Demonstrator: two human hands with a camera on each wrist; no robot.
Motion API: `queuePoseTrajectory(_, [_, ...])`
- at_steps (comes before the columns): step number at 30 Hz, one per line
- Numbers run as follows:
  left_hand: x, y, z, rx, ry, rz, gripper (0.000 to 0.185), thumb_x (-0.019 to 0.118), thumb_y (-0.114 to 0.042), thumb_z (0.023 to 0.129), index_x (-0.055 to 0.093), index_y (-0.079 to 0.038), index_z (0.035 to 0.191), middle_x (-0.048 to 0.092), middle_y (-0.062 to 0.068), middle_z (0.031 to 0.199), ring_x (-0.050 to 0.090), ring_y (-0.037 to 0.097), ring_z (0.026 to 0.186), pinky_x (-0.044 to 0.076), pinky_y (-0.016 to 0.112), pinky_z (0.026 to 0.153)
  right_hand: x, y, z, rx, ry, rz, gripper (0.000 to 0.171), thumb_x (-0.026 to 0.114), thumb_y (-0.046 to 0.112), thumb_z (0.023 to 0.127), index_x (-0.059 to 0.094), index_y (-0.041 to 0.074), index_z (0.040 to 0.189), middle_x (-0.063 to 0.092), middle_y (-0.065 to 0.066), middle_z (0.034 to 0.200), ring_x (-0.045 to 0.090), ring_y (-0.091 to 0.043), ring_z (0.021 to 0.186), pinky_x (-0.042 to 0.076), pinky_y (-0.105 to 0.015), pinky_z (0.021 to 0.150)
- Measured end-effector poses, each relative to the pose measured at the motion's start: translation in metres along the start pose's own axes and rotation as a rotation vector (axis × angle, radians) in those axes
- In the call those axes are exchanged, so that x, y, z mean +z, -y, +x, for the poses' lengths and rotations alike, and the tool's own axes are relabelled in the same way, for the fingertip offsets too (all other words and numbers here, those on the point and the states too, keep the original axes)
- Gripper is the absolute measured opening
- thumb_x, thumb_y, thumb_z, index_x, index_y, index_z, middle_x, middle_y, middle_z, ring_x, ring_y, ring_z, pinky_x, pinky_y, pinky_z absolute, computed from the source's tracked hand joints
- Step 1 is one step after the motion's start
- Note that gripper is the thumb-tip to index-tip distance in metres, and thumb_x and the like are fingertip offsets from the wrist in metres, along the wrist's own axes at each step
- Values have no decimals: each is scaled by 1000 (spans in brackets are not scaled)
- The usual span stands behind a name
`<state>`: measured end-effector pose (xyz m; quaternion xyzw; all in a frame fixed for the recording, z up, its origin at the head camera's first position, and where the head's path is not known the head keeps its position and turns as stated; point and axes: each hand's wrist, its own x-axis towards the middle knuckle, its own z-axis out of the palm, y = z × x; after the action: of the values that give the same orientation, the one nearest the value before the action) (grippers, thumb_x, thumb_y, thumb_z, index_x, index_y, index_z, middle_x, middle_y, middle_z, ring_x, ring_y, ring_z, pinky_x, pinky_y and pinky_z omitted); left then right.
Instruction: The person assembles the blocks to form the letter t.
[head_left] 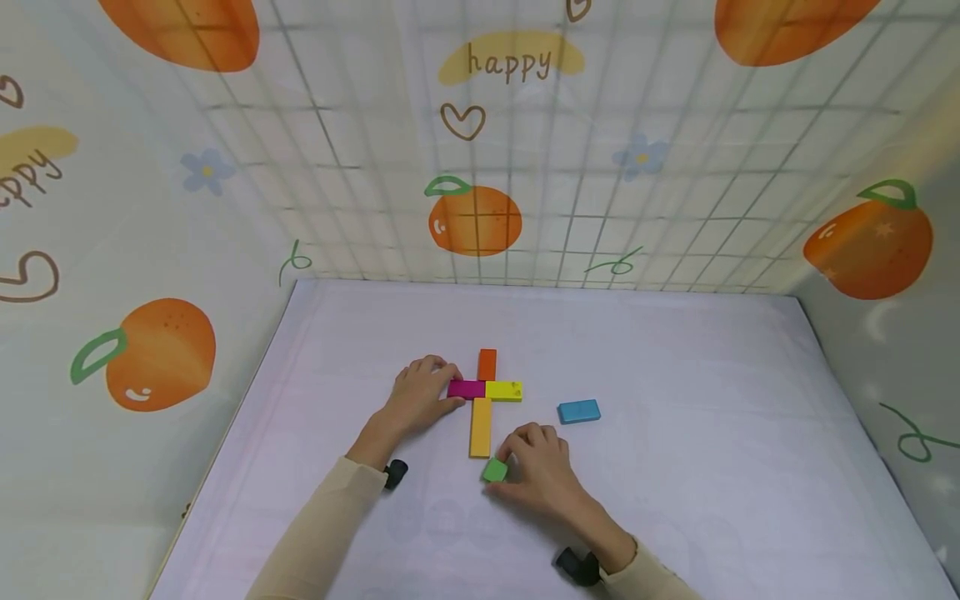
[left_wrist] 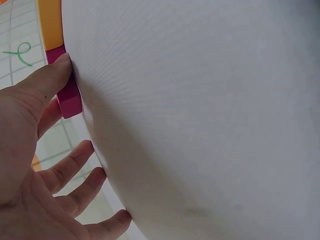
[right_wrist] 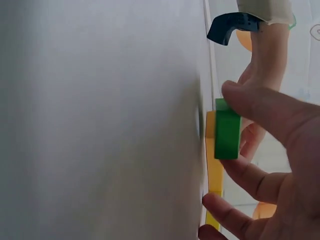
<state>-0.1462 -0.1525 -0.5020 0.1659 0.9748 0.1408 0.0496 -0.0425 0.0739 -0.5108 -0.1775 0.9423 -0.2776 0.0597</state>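
Flat coloured blocks form a cross on the white surface in the head view: an orange-red block [head_left: 487, 365] at the far end, a yellow block [head_left: 508, 391] to the right, an amber block [head_left: 481, 428] toward the near side, and a magenta block [head_left: 467, 389] to the left. My left hand [head_left: 417, 398] pinches the magenta block between thumb and index finger, other fingers spread on the surface. Close to the amber block's near end, my right hand [head_left: 543, 473] holds a green block [head_left: 495, 471] by thumb and index finger. The right wrist view shows this green block [right_wrist: 227, 134] tilted upright.
A blue block [head_left: 579, 412] lies apart, to the right of the cross. Black wrist straps [head_left: 577, 567] show at both cuffs. A curtain printed with oranges [head_left: 476, 221] stands behind the white table surface [head_left: 712, 467] and along its sides.
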Motion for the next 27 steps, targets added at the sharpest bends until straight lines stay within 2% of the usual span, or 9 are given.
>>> queuePoseTrajectory(11, [0,0,0,-11,-1,6,40,71,-43,77,55,-29,112,45,4,123,36,24,117,30,52,98,3,8,2,13,-8,-103,43,79,56,60,56,28,83,47,-4,108,35,-25,104,32,-50,85])
queuePoseTrajectory(27, [0,0,1,-10,0,7,41,71,-43,77,56,-29,112,45,4,123,36,25,117,30,53,98,8,10,5,-14,-47,-167,48,75,64,57,54,28,81,47,-4,106,36,-26,103,33,-50,83])
